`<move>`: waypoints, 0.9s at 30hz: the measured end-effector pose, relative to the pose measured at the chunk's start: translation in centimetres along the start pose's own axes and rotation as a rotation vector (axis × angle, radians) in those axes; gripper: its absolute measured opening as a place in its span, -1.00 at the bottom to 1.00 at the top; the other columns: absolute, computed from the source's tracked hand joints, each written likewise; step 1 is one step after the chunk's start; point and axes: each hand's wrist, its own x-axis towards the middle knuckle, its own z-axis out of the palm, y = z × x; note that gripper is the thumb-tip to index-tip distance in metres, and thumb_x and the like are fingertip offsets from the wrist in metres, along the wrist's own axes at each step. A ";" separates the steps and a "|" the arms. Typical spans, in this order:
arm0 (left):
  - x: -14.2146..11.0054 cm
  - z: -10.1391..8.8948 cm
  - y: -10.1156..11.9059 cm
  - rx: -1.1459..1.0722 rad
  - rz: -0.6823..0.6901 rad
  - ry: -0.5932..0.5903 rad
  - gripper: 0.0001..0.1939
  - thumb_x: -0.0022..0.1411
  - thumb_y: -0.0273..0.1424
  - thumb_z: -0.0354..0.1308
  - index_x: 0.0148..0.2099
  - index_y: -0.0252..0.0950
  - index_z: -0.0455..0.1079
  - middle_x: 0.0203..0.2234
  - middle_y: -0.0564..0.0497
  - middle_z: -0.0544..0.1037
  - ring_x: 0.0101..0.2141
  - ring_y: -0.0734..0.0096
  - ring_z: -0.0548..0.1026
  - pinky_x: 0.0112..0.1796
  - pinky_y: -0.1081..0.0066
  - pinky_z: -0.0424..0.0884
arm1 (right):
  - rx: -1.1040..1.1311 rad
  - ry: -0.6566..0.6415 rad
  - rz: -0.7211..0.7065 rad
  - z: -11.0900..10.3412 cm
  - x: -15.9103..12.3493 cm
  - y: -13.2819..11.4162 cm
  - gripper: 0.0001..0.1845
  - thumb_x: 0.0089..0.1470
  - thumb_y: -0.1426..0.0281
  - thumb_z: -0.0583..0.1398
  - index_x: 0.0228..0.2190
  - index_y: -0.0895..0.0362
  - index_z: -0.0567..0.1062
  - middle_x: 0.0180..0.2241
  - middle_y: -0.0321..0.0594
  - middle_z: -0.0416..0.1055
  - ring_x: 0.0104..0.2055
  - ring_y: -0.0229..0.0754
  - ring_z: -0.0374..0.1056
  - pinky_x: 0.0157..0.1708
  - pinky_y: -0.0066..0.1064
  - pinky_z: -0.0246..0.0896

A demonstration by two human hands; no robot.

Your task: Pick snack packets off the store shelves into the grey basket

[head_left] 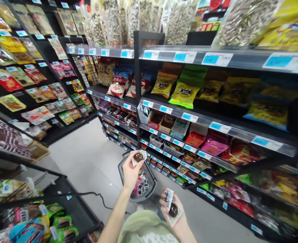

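My left hand [130, 170] is raised in front of the low shelves and pinches a small clear packet with a dark brown round snack [138, 157] inside. My right hand [173, 211] is lower and nearer to me, palm up, fingers curled round a similar packet with a brown round snack [173, 210] and a small black-and-white wrapped piece [168, 197]. Below and between the hands a shopping basket [125, 168] stands on the floor with several small wrapped packets in it.
A dark shelf unit [214, 118] with blue price tags runs along the right, stocked with snack bags and small boxes. Wall racks of hanging packets [25, 77] fill the left. A wire rack [37, 202] stands at the near left. Grey floor [88, 158] lies between them.
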 end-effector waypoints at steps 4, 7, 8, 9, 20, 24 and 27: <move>-0.4 -0.5 -0.5 0.009 0.032 -0.011 -0.60 0.05 -0.39 0.34 -0.02 -0.26 0.47 -0.05 -0.09 0.55 -0.02 0.19 0.51 0.07 0.24 0.37 | 0.022 0.007 -0.018 0.7 0.0 -0.3 -0.61 0.00 0.33 0.35 -0.12 0.15 0.45 -0.39 -0.31 0.38 -0.51 -0.37 0.16 -0.61 -0.56 -0.05; -0.5 -0.8 -1.1 -0.043 0.037 0.022 -0.60 0.03 -0.44 0.32 -0.03 -0.28 0.45 -0.07 -0.09 0.53 -0.02 0.23 0.49 0.08 0.26 0.35 | 0.024 0.010 -0.021 0.9 0.0 -0.1 -0.59 -0.02 0.33 0.36 -0.12 0.17 0.45 -0.40 -0.31 0.37 -0.51 -0.37 0.16 -0.62 -0.56 -0.05; -0.5 -0.9 -1.3 -0.074 0.021 0.019 -0.58 0.02 -0.45 0.33 -0.02 -0.28 0.44 -0.06 -0.09 0.53 -0.02 0.23 0.50 0.08 0.25 0.35 | 0.018 0.011 -0.019 1.0 0.0 -0.1 -0.58 -0.02 0.33 0.36 -0.12 0.17 0.45 -0.40 -0.31 0.37 -0.51 -0.37 0.16 -0.62 -0.56 -0.05; -0.5 -0.9 -1.5 -0.107 0.000 0.008 -0.56 0.02 -0.44 0.34 -0.01 -0.28 0.42 -0.05 -0.10 0.53 -0.02 0.23 0.50 0.08 0.24 0.35 | 0.011 0.011 -0.016 1.0 0.1 0.0 -0.58 -0.03 0.33 0.36 -0.12 0.17 0.44 -0.39 -0.30 0.37 -0.51 -0.37 0.17 -0.62 -0.56 -0.04; 0.1 -2.3 -1.4 0.224 0.060 0.107 -0.57 -0.08 -0.36 0.44 -0.08 -0.17 0.56 -0.01 -0.03 0.30 -0.15 0.36 0.45 -0.12 0.41 0.40 | -0.003 -0.007 -0.001 0.9 0.4 0.5 -0.59 -0.01 0.34 0.35 -0.12 0.18 0.44 -0.39 -0.28 0.39 -0.52 -0.36 0.18 -0.62 -0.56 -0.04; 0.2 -2.4 -1.8 0.185 0.077 0.047 -0.57 0.01 -0.35 0.38 -0.02 -0.21 0.50 -0.10 -0.04 0.42 -0.18 0.35 0.47 -0.14 0.39 0.40 | -0.018 -0.034 0.017 0.9 0.5 0.6 -0.61 0.01 0.34 0.34 -0.12 0.19 0.44 -0.39 -0.28 0.39 -0.51 -0.36 0.19 -0.62 -0.56 -0.03; 0.1 -2.0 -2.0 0.017 0.005 0.040 -0.54 0.05 -0.32 0.35 0.01 -0.26 0.42 -0.08 -0.09 0.51 -0.09 0.26 0.50 -0.06 0.33 0.40 | -0.039 -0.050 0.025 0.8 0.6 0.6 -0.61 0.01 0.32 0.34 -0.12 0.17 0.44 -0.39 -0.29 0.40 -0.51 -0.37 0.20 -0.62 -0.57 -0.03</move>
